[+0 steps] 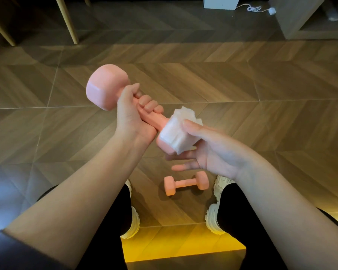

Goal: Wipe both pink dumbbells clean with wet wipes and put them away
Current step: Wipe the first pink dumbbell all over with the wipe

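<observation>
Two pink dumbbells show: the left hand [131,114] grips the raised dumbbell [105,86] by its handle, and the second dumbbell [185,183] lies on the floor [242,94]. One wet wipe [176,131] covers the raised one's near head, clasped by the right hand [213,149].

Pink dumbbell [107,87], white wipe [177,133], second pink dumbbell [186,183], brown chevron floor [242,90], white shoes [213,221]

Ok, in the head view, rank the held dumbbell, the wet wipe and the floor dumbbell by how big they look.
1. held dumbbell
2. wet wipe and floor dumbbell: about alike, and the latter is farther off, so unranked.
</observation>
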{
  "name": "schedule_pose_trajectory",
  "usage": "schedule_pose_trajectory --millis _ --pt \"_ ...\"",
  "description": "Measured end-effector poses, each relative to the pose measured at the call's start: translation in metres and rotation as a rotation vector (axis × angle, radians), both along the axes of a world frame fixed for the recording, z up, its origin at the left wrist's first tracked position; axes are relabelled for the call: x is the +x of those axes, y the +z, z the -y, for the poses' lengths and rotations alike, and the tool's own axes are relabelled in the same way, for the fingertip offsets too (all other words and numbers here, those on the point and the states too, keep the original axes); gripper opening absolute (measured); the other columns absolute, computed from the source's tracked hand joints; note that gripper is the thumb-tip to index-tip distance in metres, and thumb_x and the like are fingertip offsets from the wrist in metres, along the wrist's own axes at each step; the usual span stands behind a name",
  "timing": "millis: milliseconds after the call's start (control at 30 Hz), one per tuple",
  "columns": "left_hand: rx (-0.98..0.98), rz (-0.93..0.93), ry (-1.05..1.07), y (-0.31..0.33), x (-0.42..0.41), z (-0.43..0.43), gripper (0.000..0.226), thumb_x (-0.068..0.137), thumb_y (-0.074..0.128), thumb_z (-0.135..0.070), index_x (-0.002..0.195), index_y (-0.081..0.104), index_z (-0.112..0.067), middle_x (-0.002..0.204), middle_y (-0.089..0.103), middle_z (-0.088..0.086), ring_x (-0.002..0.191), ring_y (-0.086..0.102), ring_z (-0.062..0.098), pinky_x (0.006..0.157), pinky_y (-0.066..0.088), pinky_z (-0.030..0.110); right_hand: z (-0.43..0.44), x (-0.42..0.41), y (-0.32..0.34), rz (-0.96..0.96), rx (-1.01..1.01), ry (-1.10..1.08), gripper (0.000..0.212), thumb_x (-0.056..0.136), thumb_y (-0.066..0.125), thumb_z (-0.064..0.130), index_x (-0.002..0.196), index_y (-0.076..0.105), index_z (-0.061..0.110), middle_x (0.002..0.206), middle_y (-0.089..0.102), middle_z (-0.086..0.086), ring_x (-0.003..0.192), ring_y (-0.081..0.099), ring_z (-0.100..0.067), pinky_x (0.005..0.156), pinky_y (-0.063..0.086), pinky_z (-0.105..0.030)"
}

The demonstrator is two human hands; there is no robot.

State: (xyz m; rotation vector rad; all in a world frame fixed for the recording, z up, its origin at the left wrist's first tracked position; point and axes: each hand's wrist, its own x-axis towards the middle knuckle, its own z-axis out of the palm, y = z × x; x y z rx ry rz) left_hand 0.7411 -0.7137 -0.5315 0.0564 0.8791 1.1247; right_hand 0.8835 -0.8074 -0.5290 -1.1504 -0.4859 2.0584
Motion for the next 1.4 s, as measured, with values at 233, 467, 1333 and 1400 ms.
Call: schedule_pose_trajectory --millis 233,467,1333,1400 --pt "0.021 0.023 0.01 0.001 -0.002 0.002 0.033 0.093 0.051 -0.019 0.064 0.035 -0.018 0.051 0.027 -0.007 0.04 0.028 0.01 0.044 0.031 0.022 -0.002 -0.015 0.0 0.098 0.0 -0.112 0.06 0.076 0.07 0.044 0.129 0.053 0.022 0.129 0.061 -0.022 0.093 0.069 -0.036 0.075 0.06 -0.041" --pt "0.037 -0.043 -0.009 0.003 -0.001 0.001 0.031 0.092 0.052 -0.019 0.065 0.037 -0.018 0.052 0.034 -0.005 0.043 0.034 0.01 0.048 0.035 0.023 -0.003 -0.012 0.002 -0.061 -0.013 -0.147 0.047 0.084 0.061 0.034 0.126 0.055 0.014 0.122 0.062 -0.021 0.105 0.063 -0.036 0.087 0.055 -0.051" --pt "-0.032 -0.063 -0.048 0.003 0.002 0.001 0.03 0.093 0.049 -0.019 0.068 0.033 -0.019 0.051 0.025 -0.007 0.041 0.024 0.011 0.045 0.029 0.023 -0.001 -0.002 -0.006 0.045 0.117 -0.057 0.055 0.08 0.072 0.015 0.131 0.053 0.02 0.13 0.06 -0.012 0.114 0.063 -0.029 0.09 0.055 -0.049" --pt "-0.018 -0.083 -0.07 0.003 0.003 0.003 0.03 0.094 0.047 -0.02 0.069 0.031 -0.02 0.052 0.022 -0.006 0.042 0.022 0.011 0.045 0.028 0.022 0.002 -0.009 -0.006 0.167 0.125 -0.07 0.062 0.073 0.08 0.019 0.129 0.053 0.022 0.127 0.063 -0.01 0.108 0.067 -0.026 0.081 0.058 -0.043"
